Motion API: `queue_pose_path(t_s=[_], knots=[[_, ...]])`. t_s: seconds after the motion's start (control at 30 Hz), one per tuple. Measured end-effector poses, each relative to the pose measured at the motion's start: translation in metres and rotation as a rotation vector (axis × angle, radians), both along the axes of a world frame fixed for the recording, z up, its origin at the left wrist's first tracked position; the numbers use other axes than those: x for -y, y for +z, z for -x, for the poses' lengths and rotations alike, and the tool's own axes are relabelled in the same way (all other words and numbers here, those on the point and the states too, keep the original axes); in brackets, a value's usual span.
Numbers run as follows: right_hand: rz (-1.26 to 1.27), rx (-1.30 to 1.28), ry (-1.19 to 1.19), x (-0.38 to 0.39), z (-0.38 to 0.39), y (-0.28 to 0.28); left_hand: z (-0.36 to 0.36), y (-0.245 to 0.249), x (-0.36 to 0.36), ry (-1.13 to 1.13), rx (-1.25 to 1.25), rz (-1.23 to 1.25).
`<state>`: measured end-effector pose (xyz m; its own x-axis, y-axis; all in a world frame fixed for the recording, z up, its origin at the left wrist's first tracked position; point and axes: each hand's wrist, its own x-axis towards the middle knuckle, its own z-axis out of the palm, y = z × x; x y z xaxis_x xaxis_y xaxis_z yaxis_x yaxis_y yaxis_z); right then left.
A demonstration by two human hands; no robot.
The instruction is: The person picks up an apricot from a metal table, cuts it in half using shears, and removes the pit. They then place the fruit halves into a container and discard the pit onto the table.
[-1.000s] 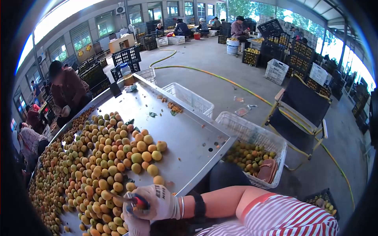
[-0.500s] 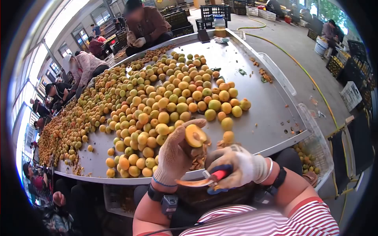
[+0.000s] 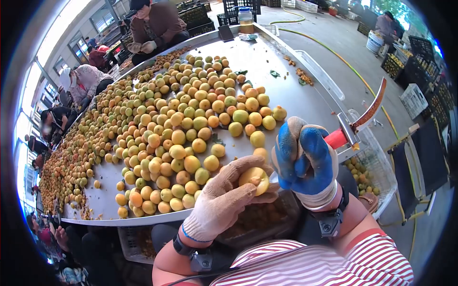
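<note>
My left hand (image 3: 231,198), in a tan and white glove, is wrapped round a cut yellow fruit (image 3: 254,181) near the table's front edge. Beside it, to the right, my right hand (image 3: 307,159) in a blue-palmed glove is closed on the red handle of a curved knife (image 3: 339,138). The blade, coated orange-brown, points up and to the right, away from the fruit. Many yellow-orange and greenish fruits (image 3: 191,164) are spread over the metal table (image 3: 107,183) beyond my left hand.
A clear crate with fruits (image 3: 360,174) stands at right below the table. Another crate (image 3: 131,245) is under the front edge. A jar (image 3: 245,20) stands at the far corner. Several people sit along the left side; a person (image 3: 155,28) sits opposite.
My right hand has turned over and swung up, taking the knife from below the fruit to the upper right. My left hand has moved lower and right and turned the fruit. The view has shifted.
</note>
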<state>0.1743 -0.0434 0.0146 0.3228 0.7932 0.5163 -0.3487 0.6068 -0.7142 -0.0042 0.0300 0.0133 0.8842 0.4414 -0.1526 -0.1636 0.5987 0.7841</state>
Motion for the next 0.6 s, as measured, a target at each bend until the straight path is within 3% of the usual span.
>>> queue_pose_path(t_s=[0.07, 0.17, 0.3, 0.47, 0.53, 0.6], knots=[[0.126, 0.082, -0.112, 0.004, 0.003, 0.009, 0.001, 0.000, 0.002, 0.007, 0.007, 0.013], [0.102, 0.180, -0.221, 0.007, 0.006, 0.010, 0.001, 0.002, 0.005, -0.008, -0.024, -0.064], [0.137, 0.044, -0.015, 0.007, 0.003, 0.012, 0.001, 0.007, 0.011, 0.025, -0.079, -0.128], [0.129, 0.091, -0.038, 0.004, 0.012, 0.006, -0.002, 0.004, 0.014, 0.055, -0.106, -0.182], [0.056, 0.167, -0.224, -0.004, 0.018, -0.002, -0.002, -0.007, 0.015, 0.110, -0.097, -0.293], [0.044, 0.193, -0.223, -0.006, 0.018, -0.008, -0.006, -0.011, 0.019, 0.133, -0.076, -0.278]])
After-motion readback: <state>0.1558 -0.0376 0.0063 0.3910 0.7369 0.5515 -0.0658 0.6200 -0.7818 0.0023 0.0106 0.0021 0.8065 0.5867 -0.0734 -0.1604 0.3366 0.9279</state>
